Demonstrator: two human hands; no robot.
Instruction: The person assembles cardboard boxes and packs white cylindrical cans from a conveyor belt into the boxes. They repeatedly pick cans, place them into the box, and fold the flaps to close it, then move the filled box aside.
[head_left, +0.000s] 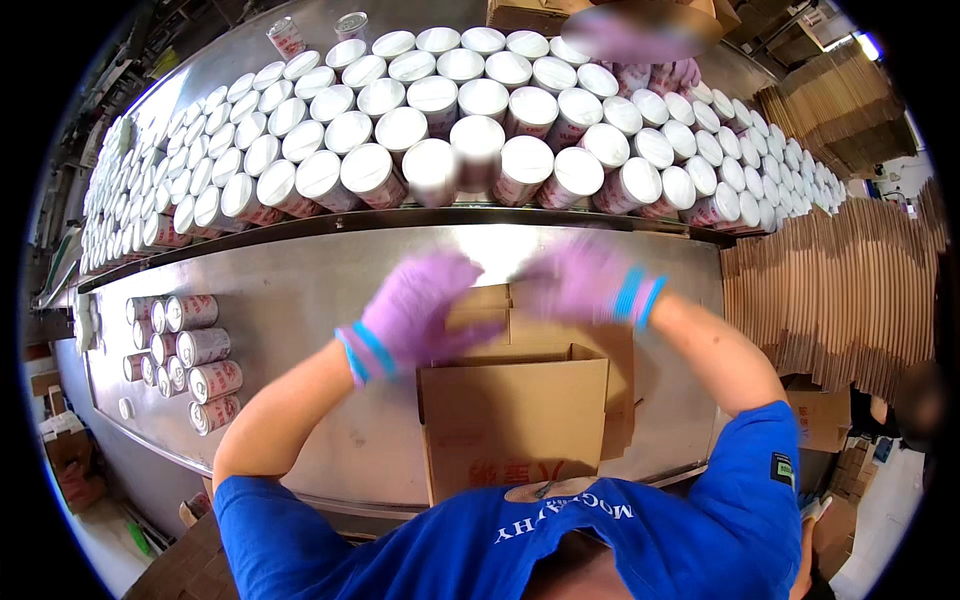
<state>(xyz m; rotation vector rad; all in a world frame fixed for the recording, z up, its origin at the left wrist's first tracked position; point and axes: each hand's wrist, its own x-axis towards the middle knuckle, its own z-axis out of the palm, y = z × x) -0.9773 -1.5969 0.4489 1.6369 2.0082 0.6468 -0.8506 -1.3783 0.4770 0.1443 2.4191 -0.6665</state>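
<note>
Both of my hands wear purple gloves with blue-striped cuffs. Over the far left side of an open cardboard carton (517, 420) is my left hand (424, 304), thumb and fingers apart with nothing seen between them. My right hand (574, 281), blurred by motion, hovers above the carton's far flaps (540, 330); whether its fingers hold anything cannot be made out. The carton stands on a metal table (315, 420), its near wall bearing red writing. Its inside is mostly hidden from here. Beyond my hands, rows of white-lidded cans (478, 135) stand upright on a raised ledge.
Several cans (204, 346) lie on their sides in a stack at the table's left, with a small white lid (126, 408) nearby. Flattened cardboard cartons (825, 292) are packed at the right. Across the cans, another person's gloved hand (679, 75) touches the far rows.
</note>
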